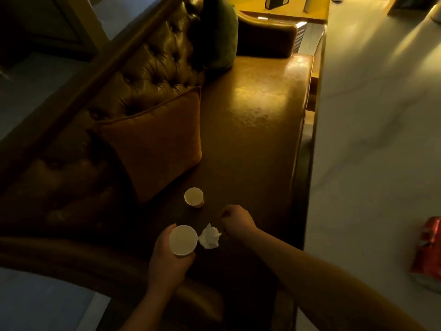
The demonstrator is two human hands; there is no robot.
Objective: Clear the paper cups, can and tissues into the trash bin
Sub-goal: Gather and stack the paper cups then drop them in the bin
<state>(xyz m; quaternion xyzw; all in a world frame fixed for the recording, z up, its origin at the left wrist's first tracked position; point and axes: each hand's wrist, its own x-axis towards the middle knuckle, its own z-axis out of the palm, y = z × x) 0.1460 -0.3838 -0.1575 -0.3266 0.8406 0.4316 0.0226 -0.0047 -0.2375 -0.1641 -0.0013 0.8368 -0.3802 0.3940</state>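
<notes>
Leather sofa [257,120], dim room; left hand [167,261] grips paper cup [183,240]; right hand [236,220] fisted, empty.

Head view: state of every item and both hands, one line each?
left hand: shut around a paper cup
held paper cup: upright, looks empty
second paper cup: upright on the sofa seat, free
tissue: crumpled on the seat, untouched
right hand: loosely closed, beside the tissue, holding nothing visible
red can: dented, lying on the pale surface at right
</notes>
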